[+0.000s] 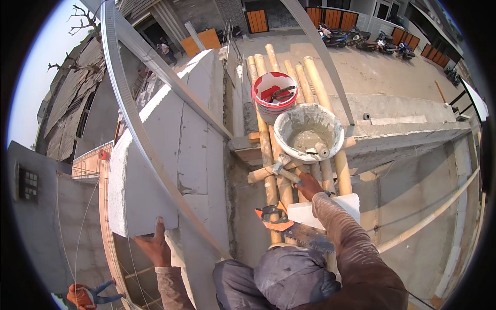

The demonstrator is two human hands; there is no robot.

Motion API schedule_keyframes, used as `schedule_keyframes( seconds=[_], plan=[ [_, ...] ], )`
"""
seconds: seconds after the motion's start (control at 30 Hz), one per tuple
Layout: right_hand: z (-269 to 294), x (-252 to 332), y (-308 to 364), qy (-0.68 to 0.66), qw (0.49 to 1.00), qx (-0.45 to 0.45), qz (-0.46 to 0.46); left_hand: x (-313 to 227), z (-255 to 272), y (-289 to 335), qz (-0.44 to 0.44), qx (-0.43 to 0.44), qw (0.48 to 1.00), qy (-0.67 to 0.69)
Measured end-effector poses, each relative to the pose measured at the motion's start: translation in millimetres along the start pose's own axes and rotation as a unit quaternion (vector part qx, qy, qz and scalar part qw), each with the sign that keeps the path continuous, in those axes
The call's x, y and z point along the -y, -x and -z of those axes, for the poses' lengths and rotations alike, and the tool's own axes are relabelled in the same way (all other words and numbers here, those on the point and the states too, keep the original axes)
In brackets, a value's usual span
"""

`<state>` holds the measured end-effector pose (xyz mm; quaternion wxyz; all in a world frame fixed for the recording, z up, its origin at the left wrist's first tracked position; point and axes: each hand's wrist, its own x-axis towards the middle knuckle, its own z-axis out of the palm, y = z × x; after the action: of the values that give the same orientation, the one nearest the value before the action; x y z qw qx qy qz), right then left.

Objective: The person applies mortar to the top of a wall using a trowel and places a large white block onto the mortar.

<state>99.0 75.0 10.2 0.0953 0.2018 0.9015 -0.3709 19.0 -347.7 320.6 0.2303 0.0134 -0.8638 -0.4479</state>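
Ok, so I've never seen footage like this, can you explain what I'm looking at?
There's no machine here, just a person's two bare hands. The single picture comes from a wide fisheye camera worn on the head, looking down, so straight edges bend near its rim.

The left hand touches the lower edge of a large white rectangular block. The right hand grips a grey-headed hammer by its handle.

Below and ahead are long yellowish bamboo poles. On them are a whitish round basin holding wet grey mix, a round bucket with a red-stained rim, an orange-handled metal saw and, partly under the right forearm, a smaller flat white slab.
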Motion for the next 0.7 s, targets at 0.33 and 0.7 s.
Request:
schedule_keyframes(
  seconds=[0.33, 0.7],
  plan=[
    [24.5, 9.1, 0.1, 0.001, 0.998, 0.045, 0.040, 0.3, 1.5, -2.0, -0.020, 0.001, 0.996, -0.092],
    [17.0, 52.4, -10.9, 0.083, 0.972, -0.118, 0.187, 10.6, -12.1, 1.6, -0.028, -0.010, 0.996, -0.089]
  ],
)
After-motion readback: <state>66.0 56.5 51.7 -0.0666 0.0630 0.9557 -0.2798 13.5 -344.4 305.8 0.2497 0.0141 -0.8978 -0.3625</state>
